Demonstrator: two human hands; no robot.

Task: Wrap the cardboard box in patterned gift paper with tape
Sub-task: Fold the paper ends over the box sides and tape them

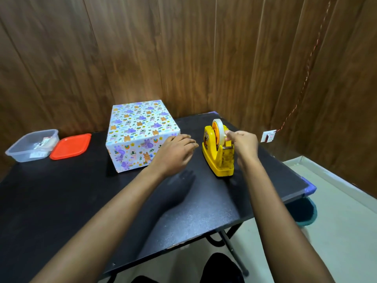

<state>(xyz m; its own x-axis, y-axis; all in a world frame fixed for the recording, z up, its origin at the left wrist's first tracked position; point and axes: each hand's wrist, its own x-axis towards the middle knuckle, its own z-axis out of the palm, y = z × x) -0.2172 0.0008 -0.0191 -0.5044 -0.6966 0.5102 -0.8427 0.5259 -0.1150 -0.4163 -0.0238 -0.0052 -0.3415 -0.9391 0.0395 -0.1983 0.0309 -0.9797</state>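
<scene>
Head view, item one: where did the box stand?
— Cardboard box [142, 135], one, fully covered in white gift paper printed with purple and orange animals. It stood on the black table [81, 201], toward the far edge near the wooden wall, left of centre.

Item two, the tape?
— Yellow tape dispenser [218, 156], one, to the right of the box and apart from it, carrying a tape roll [219, 131] upright on an orange hub.

And the hands?
— Right hand [243, 144]: thumb and forefinger pinched together at the near rim of the tape roll, the other fingers curled. Left hand [175, 152]: palm down with fingers straight and loosely spread, holding nothing, between box and dispenser. It overlapped the box's near right corner from where I stood, so I could not tell whether it touched.

Anything else on the table?
— Clear plastic container [32, 145], one, at the far left, with small packets inside. Orange lid [71, 146], one, flat just beside it.

Beyond the table?
— White wall socket [268, 136], with a red twisted wire [306, 78] running up the panelling. Teal mat [306, 213] on the pale floor.
</scene>
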